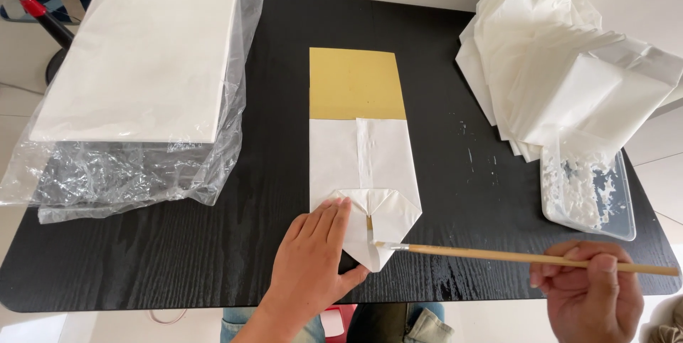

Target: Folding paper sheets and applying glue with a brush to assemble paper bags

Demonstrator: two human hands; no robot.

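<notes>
left hand [311, 254] flat on folded white bag [363, 186] (gold template inside, seemingly) | right hand [590, 293] grips brush [526, 257]

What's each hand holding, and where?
Right hand grips the thin wooden brush near its handle end. Left hand holds nothing, pressing flat on the folded white paper bag.

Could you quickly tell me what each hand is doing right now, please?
Left hand: open, pressed flat on the folded white paper bag.
Right hand: closed around the wooden brush, its tip on the bag's folded end.
</notes>
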